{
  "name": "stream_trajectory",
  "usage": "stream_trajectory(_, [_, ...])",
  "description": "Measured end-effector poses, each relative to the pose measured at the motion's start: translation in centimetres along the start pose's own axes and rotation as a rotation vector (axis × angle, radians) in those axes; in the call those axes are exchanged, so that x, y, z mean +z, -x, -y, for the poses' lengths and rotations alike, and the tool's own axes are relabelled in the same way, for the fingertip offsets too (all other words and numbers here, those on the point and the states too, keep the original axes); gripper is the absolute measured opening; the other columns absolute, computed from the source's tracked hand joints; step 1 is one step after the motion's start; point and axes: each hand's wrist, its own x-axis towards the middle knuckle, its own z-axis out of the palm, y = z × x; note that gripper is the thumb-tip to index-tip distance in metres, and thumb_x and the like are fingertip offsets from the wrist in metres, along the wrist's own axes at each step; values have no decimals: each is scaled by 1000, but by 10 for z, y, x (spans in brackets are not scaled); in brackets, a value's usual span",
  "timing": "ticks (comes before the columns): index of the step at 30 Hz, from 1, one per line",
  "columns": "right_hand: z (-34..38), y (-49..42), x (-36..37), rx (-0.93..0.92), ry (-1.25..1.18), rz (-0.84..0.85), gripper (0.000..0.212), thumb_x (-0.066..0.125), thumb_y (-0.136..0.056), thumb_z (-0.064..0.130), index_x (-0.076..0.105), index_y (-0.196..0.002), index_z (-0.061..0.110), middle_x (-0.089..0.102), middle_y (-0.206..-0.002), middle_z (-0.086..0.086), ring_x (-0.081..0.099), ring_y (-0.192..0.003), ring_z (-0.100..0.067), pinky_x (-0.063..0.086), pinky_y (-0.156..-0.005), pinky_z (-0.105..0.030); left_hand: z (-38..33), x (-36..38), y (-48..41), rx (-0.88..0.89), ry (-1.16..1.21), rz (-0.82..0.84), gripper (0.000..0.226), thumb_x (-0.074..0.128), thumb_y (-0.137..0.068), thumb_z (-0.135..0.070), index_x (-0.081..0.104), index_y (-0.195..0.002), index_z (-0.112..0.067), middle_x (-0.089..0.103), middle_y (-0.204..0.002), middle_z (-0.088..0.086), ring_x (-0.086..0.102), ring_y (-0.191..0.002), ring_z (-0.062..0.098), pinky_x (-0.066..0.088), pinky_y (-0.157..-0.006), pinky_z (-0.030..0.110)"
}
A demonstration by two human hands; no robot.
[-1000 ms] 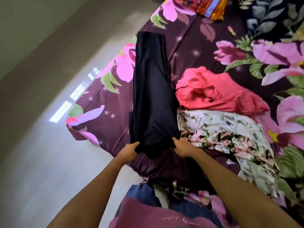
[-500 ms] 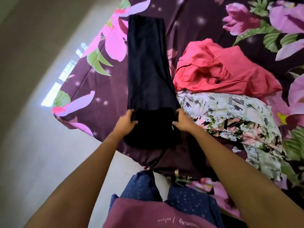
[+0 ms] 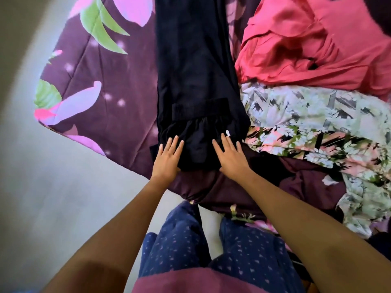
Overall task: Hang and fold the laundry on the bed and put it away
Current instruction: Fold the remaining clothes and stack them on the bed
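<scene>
Navy trousers point(image 3: 182, 248) speckled with small pink marks, a maroon top point(image 3: 211, 280) hanging over them, both forearms point(image 3: 127, 218) bare.

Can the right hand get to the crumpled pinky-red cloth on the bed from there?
Probably yes. The right hand lies flat on the long black garment, and the crumpled coral-red cloth sits just beyond, uncovered; only the flat flower-print fabric lies between.
</scene>
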Motion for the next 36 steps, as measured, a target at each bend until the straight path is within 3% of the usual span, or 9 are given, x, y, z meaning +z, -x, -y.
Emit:
stream_trajectory(5, [-3,-1,3,-53,75,0,78,41,-89,-10,-1,-151,10,-2,-156,-23,1,-145,-34,11,-116,-45,-6,3,7,26,-57,-20,65,30,-93,4,-1,-149,-9,-6,-157,13,-4,-145,30,0,-115,46])
stream_trajectory(10, [-3,20,-24,-84,-30,225,57,31,-94,-4,25,-148,12,27,-148,-25,32,-134,-39,31,-109,-43,-11,-19,22,22,-91,142,60,32,-92,2,14,-149,-9,15,-155,14,18,-142,29,16,-112,47])
stream_trajectory(16, [0,50,-71,-213,-184,936,41,48,-89,-7,55,-126,9,54,-90,-4,53,-73,-24,42,-57,-30,-19,-56,48,81,99,854,18,52,-89,-10,58,-106,-8,60,-116,15,59,-108,34,47,-87,38])
stream_trajectory(19, [-11,41,-93,-179,-199,775,38,54,-85,-7,59,-120,6,58,-104,-7,54,-88,-20,43,-60,-27,-14,-80,38,86,80,726,26,57,-88,-12,57,-114,-5,57,-124,14,54,-112,31,42,-87,32])
stream_trajectory(23, [-36,11,-108,24,-312,188,46,44,-85,-6,50,-128,9,51,-131,-15,51,-116,-31,42,-89,-34,-5,-108,8,19,168,31,40,47,-90,-6,50,-129,-9,55,-127,19,52,-112,37,40,-90,40])
stream_trajectory(26, [-41,-2,-104,57,-246,13,44,50,-88,3,43,-131,9,47,-132,-16,46,-121,-34,42,-95,-44,-12,-111,-3,-26,330,-298,45,48,-88,-1,47,-133,-8,54,-132,14,51,-116,35,41,-91,42])
stream_trajectory(31, [-15,16,-68,48,-372,-153,31,55,-90,23,53,-120,13,56,-121,-10,53,-114,-30,45,-87,-40,-20,-66,6,60,286,-135,53,67,-83,-22,50,-131,-10,46,-141,12,42,-129,30,34,-103,42])
stream_trajectory(33, [-4,24,-43,19,-337,-52,48,58,-89,34,49,-131,13,50,-135,-11,45,-126,-28,41,-98,-40,-18,-39,14,99,191,36,88,74,-75,-37,27,-147,-15,16,-156,9,17,-143,27,14,-114,45])
stream_trajectory(36, [4,30,-8,-69,-210,150,96,64,-82,51,8,-151,14,5,-158,-14,9,-145,-30,14,-115,-48,-13,-8,20,116,-10,119,123,80,-62,-47,-2,-150,-19,-12,-157,7,-7,-145,26,-1,-116,46])
